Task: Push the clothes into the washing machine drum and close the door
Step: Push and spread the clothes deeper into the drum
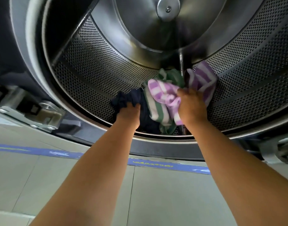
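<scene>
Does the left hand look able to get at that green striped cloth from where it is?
Probably yes. The left hand grips dark clothing right beside the green striped cloth, with nothing between them; it would need to let go first.

drum [94, 66]: silver-grey steel, its wall dotted with a regular grid of small dark perforations. dark garment [123, 98]: plain navy. striped cloth [158, 110]: green and white bands. second striped cloth [200, 75]: lilac and white bands. floor [164, 193]: pale grey tiles crossed by a blue strip [172, 167] with yellow lettering. hinge [47, 115]: dull grey metal.
</scene>
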`<state>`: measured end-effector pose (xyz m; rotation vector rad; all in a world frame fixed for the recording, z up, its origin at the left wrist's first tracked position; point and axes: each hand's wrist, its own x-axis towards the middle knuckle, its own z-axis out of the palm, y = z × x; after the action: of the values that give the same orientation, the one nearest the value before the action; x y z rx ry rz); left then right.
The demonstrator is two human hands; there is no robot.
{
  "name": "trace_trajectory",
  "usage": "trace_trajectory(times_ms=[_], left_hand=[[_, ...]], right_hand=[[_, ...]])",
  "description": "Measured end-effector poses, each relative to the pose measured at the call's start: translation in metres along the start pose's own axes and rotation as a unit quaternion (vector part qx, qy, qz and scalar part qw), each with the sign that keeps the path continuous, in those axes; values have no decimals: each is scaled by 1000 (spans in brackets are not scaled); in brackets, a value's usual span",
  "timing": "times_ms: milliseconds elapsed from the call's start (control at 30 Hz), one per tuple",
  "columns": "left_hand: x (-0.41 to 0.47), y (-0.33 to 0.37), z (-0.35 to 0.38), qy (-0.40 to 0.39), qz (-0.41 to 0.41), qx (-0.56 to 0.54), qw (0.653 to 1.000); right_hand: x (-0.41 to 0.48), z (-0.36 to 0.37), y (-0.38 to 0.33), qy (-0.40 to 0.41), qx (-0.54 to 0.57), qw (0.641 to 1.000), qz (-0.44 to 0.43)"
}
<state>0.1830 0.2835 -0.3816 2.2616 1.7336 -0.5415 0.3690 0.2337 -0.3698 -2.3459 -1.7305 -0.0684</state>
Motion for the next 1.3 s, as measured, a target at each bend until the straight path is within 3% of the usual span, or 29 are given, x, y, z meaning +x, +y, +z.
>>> trace_trajectory(times_ms=[100,167,233,300,333,367,467,500,567,667,800,933,1067,1167,1300], left_hand=[[-6,0,-14,26,-6,48,998],[-9,-2,-24,38,-21,84,996],[-12,-7,-32,54,-38,114,991],[-14,-14,-37,69,-52,127,988],[-14,-17,-40,67,-56,128,988],[-15,-20,-41,56,-59,126,989],[-13,-24,-44,8,-65,100,993],[-11,-24,-44,0,-61,84,995],[-6,-23,-44,8,-36,51,998],[3,-22,-37,22,24,47,998],[19,-21,-18,-24,25,86,996],[29,-19,-9,-60,30,99,993],[27,-15,-16,7,35,115,993],[30,-19,-23,70,-32,122,990],[33,-33,-41,121,-143,85,979]], right_hand=[[13,-36,6,145,-2,985,90],[21,-49,15,158,-67,977,125],[26,-46,28,26,-130,976,172],[21,-38,31,-119,-133,953,246],[17,-33,27,-145,-119,947,259],[12,-31,18,-133,-102,957,238],[7,-21,-17,20,-24,996,81],[9,-18,-28,7,1,1000,24],[14,-7,-46,-103,29,992,-62],[17,14,-55,-249,-43,961,-113],[24,40,-46,-262,-217,926,-165],[31,55,-43,-276,-227,921,-158],[28,54,-43,-216,-154,951,-158],[30,49,-41,-89,-125,977,-149],[52,38,-37,101,-74,991,-47]])
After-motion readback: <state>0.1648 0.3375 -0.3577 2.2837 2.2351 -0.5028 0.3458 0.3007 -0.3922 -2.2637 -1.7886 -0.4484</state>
